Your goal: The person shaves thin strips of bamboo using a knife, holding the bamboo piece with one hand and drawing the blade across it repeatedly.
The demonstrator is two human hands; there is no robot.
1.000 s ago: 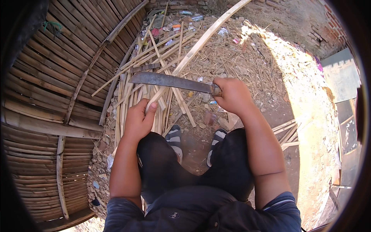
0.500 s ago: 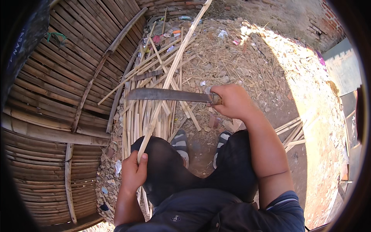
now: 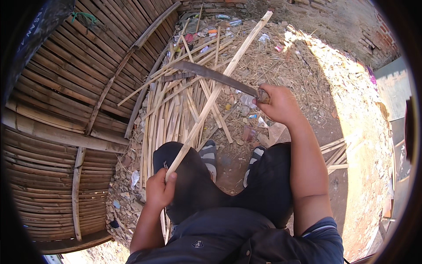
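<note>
- The strip (image 3: 201, 118), pale and long, is in front of you: its near end is at your left thigh, it slants over your left knee, and its far end points up and right toward the ground's far edge.
- Your left hand (image 3: 159, 189) is grasping that near end, thumb on top and fingers wrapped around it.
- Your right hand (image 3: 281, 103) has its fingers clenched around the handle of the machete (image 3: 204, 71), out past your right knee.
- The machete's dark blade points left and a little away from you, crossing over the strip past its middle; you cannot tell from this view whether the two touch.
- Below and left of the blade, the pile (image 3: 160, 127) of similar strips covers the left part of the ground (image 3: 228, 169), some lying crosswise on others.
- Your feet, in striped grey socks (image 3: 209, 155), are apart on the ground, just right of the pile.
- A smaller bundle (image 3: 336, 155) of strips lies to the right of your right forearm, near the sunlit patch (image 3: 360, 127).
- Along the ground's left edge stands the bamboo wall (image 3: 66, 92); along its far edge, the brick wall (image 3: 334, 22), with litter (image 3: 235, 22) near its foot.
</note>
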